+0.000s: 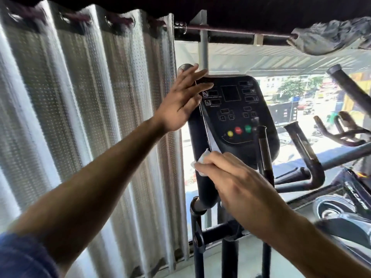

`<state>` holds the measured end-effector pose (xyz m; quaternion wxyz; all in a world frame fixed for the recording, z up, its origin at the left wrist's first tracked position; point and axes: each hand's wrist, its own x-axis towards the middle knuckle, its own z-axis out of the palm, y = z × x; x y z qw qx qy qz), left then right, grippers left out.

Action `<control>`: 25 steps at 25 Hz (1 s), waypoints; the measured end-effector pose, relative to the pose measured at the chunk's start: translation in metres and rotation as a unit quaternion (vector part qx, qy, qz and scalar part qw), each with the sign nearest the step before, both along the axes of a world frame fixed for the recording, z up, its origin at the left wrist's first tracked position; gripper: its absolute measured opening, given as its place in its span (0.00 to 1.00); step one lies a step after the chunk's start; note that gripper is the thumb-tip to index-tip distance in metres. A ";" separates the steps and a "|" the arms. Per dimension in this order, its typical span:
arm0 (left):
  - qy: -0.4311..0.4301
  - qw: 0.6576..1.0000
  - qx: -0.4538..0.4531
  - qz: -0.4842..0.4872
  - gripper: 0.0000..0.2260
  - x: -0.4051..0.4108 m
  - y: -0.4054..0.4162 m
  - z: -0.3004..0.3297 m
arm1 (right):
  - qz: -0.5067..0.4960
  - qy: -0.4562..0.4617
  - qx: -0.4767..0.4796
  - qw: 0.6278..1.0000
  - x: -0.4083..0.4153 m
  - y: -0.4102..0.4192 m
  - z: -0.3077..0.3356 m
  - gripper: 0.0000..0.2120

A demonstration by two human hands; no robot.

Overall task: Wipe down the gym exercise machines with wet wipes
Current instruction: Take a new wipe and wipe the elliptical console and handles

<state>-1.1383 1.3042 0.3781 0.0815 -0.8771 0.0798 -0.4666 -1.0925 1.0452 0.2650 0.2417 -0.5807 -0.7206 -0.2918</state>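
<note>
Grip: wet wipe [200, 163] being pinched by right hand [239, 183] at console [239, 109] lower-left edge; left hand [180, 101], fingers spread, being pressed on upper-left corner. Console best being steadied, wipe being kept flat.

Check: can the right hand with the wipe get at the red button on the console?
Probably yes. The right hand holds the wet wipe at the console's lower left edge; the red button sits just above, uncovered.
</note>
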 end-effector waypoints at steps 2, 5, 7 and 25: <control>0.004 1.000 -0.025 0.007 0.24 0.001 -0.005 0.001 | 0.041 0.011 0.015 0.999 0.005 -0.006 -0.014 0.20; 0.001 1.000 -0.026 0.015 0.24 0.001 -0.010 -0.002 | 0.136 0.112 0.055 0.983 0.024 -0.003 -0.012 0.12; -0.003 0.999 -0.027 0.024 0.25 0.000 -0.009 -0.001 | 0.130 0.182 0.121 0.967 0.042 0.016 0.006 0.11; 0.012 0.995 -0.023 0.100 0.32 -0.002 -0.017 -0.001 | 0.100 0.127 0.226 0.961 0.012 0.042 -0.008 0.06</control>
